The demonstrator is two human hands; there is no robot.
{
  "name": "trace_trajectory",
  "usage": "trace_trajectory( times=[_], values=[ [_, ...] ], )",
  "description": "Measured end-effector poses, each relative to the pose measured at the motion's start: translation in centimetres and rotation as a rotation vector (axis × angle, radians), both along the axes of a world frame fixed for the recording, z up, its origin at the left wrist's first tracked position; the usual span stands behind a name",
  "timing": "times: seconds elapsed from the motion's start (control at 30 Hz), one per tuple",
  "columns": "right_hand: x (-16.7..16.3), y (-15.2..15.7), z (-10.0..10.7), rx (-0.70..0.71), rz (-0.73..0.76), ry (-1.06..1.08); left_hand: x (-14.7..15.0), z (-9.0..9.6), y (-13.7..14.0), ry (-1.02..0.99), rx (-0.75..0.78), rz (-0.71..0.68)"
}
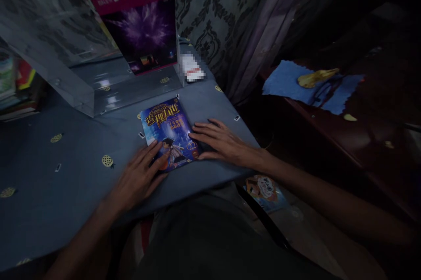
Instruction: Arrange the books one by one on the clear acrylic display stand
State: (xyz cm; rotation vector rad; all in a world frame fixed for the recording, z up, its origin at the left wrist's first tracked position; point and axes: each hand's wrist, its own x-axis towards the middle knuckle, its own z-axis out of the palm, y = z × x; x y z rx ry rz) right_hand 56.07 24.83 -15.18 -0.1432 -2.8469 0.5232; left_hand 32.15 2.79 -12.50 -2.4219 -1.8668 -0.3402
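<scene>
A small blue book with gold lettering and a cartoon figure on its cover lies closed near the front edge of the cloth-covered table. My left hand rests over its lower left corner, fingers stretched out across the cover. On the other side, my right hand lies flat with spread fingertips touching the book's right edge. Neither hand grips or lifts it. Just behind the book stands a clear acrylic holder, with a large purple and magenta book upright in it.
Stacked books sit at the table's left. A blurred white item lies beside the holder, near a patterned curtain. To the right, a dark red surface bears a blue cloth. A colourful packet is below the table edge.
</scene>
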Motion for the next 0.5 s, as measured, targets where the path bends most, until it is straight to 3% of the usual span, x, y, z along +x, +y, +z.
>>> trace_trajectory(
  times=[0.2, 0.33, 0.5],
  values=[
    [-2.1, 4.5, -0.5, 0.077, -0.032, 0.050, 1.1, 0.9, 1.6, 0.069, 0.046, -0.036],
    [-4.5, 8.2, -0.7, 0.079, -0.063, 0.053, 1.9, 0.5, 3.4, 0.094, 0.063, -0.035],
    [-6.1, 9.4, -0.6, 0.042, -0.112, 0.042, 2.0, 0.0, 5.6, 0.096, 0.119, -0.029]
  ],
)
